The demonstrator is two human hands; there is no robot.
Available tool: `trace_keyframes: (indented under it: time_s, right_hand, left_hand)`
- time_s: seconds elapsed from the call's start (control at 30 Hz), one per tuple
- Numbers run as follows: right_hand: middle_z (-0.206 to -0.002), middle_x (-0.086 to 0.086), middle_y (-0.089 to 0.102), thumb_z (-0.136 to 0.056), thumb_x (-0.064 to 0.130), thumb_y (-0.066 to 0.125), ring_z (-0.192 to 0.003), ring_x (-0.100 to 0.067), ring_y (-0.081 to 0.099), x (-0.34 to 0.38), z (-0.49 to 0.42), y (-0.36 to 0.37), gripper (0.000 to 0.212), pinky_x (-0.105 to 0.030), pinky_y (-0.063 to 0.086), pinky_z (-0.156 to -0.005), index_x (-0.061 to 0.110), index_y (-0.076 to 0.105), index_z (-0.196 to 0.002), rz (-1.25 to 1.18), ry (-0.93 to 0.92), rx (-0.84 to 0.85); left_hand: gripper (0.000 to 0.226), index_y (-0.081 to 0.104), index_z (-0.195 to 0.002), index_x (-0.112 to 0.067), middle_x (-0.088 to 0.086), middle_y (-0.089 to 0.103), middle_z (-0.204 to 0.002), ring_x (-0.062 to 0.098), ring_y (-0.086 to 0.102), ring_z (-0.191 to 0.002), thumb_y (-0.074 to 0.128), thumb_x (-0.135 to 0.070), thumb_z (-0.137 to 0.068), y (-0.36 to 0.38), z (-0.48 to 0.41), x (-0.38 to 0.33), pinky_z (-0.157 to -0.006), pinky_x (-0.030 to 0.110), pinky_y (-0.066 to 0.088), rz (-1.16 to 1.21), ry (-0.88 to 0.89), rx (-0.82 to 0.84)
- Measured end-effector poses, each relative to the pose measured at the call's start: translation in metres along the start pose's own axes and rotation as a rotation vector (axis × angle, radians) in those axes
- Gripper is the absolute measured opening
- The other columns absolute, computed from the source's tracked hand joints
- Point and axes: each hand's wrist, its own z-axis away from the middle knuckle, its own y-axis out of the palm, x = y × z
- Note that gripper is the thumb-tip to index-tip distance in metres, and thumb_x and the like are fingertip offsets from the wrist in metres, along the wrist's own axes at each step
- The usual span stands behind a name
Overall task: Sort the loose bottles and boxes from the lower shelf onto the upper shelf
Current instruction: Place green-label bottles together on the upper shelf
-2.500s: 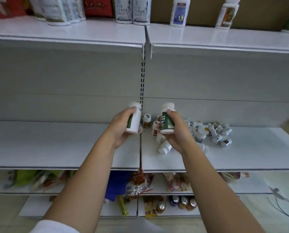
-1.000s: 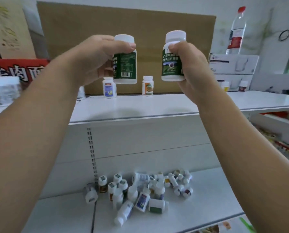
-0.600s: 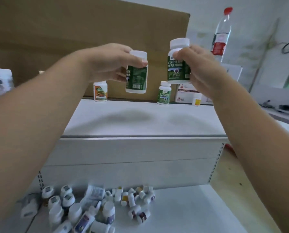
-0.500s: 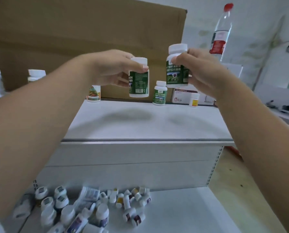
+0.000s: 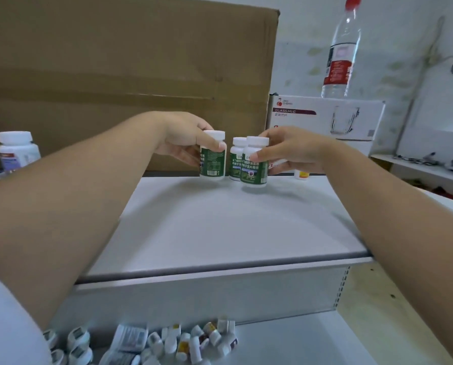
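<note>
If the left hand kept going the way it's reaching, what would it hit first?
Probably the cardboard box standing at the back of the upper shelf. The left hand, gripping a green bottle, points toward it; the gap between them is hard to judge.

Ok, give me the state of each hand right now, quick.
Left hand: closed on a green-label bottle, set upright on the upper shelf.
Right hand: closed on another green-label bottle.

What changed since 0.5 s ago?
Both hands came down and forward: the left hand and right hand lowered their white-capped green-label bottles to the white upper shelf, beside the matching standing bottle. Both grips stay closed. Lower-shelf pile unchanged.
</note>
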Motion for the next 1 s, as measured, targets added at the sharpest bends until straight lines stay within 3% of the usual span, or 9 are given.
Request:
trace_keyframes:
  time_s: [0.2,0.3,0.63,1.0]
  right_hand:
    - [-0.106,-0.008,0.070,-0.074,0.011,0.084,-0.088,-0.014,0.074,-0.012,-0.005,0.011,0.039,-0.024,0.060,-0.074,0.008,0.059,-0.104,0.000,-0.032,-0.110]
    - [-0.104,-0.007,0.067,-0.074,0.012,0.085,-0.089,-0.016,0.074,-0.012,-0.006,0.014,0.039,-0.028,0.060,-0.080,0.011,0.058,-0.101,0.038,-0.061,-0.145]
    - [-0.110,-0.013,0.066,-0.074,0.011,0.085,-0.093,-0.020,0.072,-0.018,-0.014,0.016,0.043,-0.030,0.061,-0.078,0.010,0.057,-0.107,0.029,-0.085,-0.160]
    - [-0.101,-0.007,0.065,-0.076,0.013,0.084,-0.094,-0.019,0.070,-0.023,-0.018,0.019,0.041,-0.033,0.060,-0.083,0.012,0.056,-0.106,0.033,-0.098,-0.185]
  left_hand:
    - [0.036,0.066,-0.114,-0.009,0.012,0.074,-0.108,0.023,0.074,-0.094,0.079,-0.015,-0.082,0.003,-0.019,0.017,-0.086,0.037,0.059,0.000,-0.003,-0.052]
    - [0.036,0.066,-0.113,-0.009,0.010,0.074,-0.106,0.021,0.075,-0.092,0.080,-0.015,-0.081,0.005,-0.024,0.019,-0.084,0.036,0.060,0.009,0.002,-0.088]
    - [0.029,0.071,-0.109,-0.009,0.004,0.075,-0.106,0.014,0.074,-0.094,0.079,-0.009,-0.081,0.008,-0.026,0.028,-0.079,0.027,0.059,0.009,0.031,-0.107]
    - [0.029,0.069,-0.109,-0.013,0.004,0.075,-0.104,0.017,0.074,-0.092,0.080,-0.013,-0.082,0.013,-0.033,0.040,-0.086,0.032,0.059,0.035,0.085,-0.152]
